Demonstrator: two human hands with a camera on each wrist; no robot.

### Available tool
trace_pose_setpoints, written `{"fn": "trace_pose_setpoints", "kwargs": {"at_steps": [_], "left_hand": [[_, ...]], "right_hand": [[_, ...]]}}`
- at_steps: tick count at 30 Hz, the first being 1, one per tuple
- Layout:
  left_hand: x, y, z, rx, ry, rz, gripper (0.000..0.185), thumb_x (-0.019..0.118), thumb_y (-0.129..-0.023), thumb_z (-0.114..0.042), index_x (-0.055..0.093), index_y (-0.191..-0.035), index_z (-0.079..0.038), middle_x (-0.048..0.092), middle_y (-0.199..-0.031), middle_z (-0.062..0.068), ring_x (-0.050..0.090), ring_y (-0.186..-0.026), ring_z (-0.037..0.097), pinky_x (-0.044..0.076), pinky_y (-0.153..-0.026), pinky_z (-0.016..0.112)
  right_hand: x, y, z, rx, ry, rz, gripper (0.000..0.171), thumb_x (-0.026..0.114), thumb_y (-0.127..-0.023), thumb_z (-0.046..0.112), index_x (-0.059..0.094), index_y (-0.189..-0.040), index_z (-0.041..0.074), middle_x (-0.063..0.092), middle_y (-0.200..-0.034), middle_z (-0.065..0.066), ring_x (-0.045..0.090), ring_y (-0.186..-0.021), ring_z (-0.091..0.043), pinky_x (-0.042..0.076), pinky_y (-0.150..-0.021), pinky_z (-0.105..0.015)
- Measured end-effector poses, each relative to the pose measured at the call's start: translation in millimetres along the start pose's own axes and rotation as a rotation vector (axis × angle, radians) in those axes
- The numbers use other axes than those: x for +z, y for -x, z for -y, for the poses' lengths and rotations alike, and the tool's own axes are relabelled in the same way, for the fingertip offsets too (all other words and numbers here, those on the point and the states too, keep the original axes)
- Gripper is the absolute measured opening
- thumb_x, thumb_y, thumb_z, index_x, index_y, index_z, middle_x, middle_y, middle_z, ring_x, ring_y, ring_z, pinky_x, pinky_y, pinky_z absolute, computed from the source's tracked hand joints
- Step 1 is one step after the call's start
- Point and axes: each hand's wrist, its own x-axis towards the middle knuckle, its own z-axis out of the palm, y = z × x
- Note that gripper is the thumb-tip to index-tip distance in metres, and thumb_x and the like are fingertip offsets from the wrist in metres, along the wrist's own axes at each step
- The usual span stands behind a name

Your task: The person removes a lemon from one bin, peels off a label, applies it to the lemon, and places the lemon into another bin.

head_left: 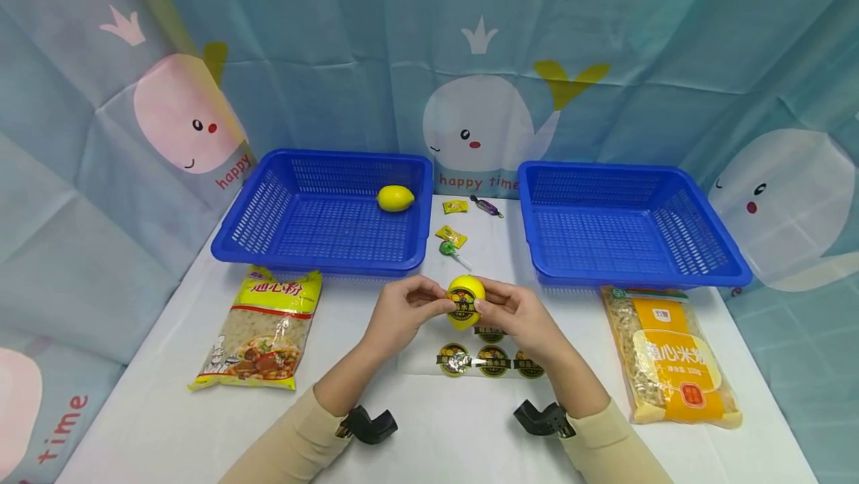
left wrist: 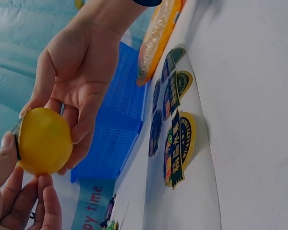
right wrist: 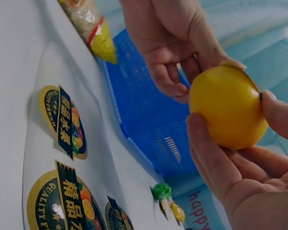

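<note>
Worktop, near centre: sticker sheet. Held over its far side, a lemon, each grip pinching it: left hand, right hand. Label faces near; best smoothed middle outward, lemon braced behind.

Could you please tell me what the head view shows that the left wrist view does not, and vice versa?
Only the head view: the second lemon, lying in the left basket, and the left food bag.
Only the left wrist view: the palm of the right hand and the unlabelled far side of the held lemon.
Both: that held lemon, the right hand, the left hand, the sticker sheet, the right basket and the orange food bag.
</note>
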Motion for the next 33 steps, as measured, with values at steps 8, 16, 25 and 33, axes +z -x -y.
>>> {"fn": "trace_pose_setpoints", "kwargs": {"at_steps": [8, 16, 25, 33], "left_hand": [[-5.5, -0.9, 0.5, -0.044, 0.041, 0.04, 0.025, 0.087, -0.079, -0.03, 0.076, -0.092, -0.012, 0.075, -0.093, 0.001, 0.069, -0.082, 0.015, 0.054, -0.072, 0.025], [-8.7, -1.2, 3.4, -0.027, 0.073, 0.055, 0.018, 0.085, -0.082, -0.021, 0.077, -0.092, -0.008, 0.076, -0.091, 0.004, 0.067, -0.078, 0.016, 0.052, -0.067, 0.024], [-10.3, -2.4, 2.8, -0.008, 0.112, 0.058, 0.017, 0.084, -0.083, -0.017, 0.077, -0.092, -0.004, 0.077, -0.093, 0.007, 0.069, -0.081, 0.017, 0.055, -0.07, 0.026], [-5.7, -1.4, -0.5, -0.002, 0.189, 0.142, 0.032, 0.075, -0.092, -0.02, 0.068, -0.117, 0.0, 0.072, -0.105, 0.015, 0.072, -0.09, 0.018, 0.06, -0.083, 0.029]], "right_hand": [[-1.3, 3.1, 2.9, -0.013, -0.011, 0.032, 0.053, 0.059, -0.103, 0.016, 0.042, -0.147, -0.009, 0.055, -0.141, -0.028, 0.069, -0.114, -0.017, 0.058, -0.091, -0.038], [-1.4, 4.6, 5.3, 0.035, -0.087, 0.052, 0.057, 0.059, -0.103, 0.021, 0.04, -0.148, -0.009, 0.055, -0.141, -0.029, 0.069, -0.115, -0.02, 0.057, -0.092, -0.04], [0.6, 6.0, 12.3, 0.049, -0.141, 0.044, 0.058, 0.059, -0.103, 0.018, 0.038, -0.148, -0.012, 0.054, -0.14, -0.032, 0.069, -0.113, -0.02, 0.057, -0.092, -0.037], [2.5, 5.7, 14.5, -0.012, -0.028, 0.006, 0.053, 0.058, -0.104, 0.017, 0.042, -0.148, -0.008, 0.056, -0.139, -0.03, 0.07, -0.111, -0.017, 0.057, -0.093, -0.046]]}}
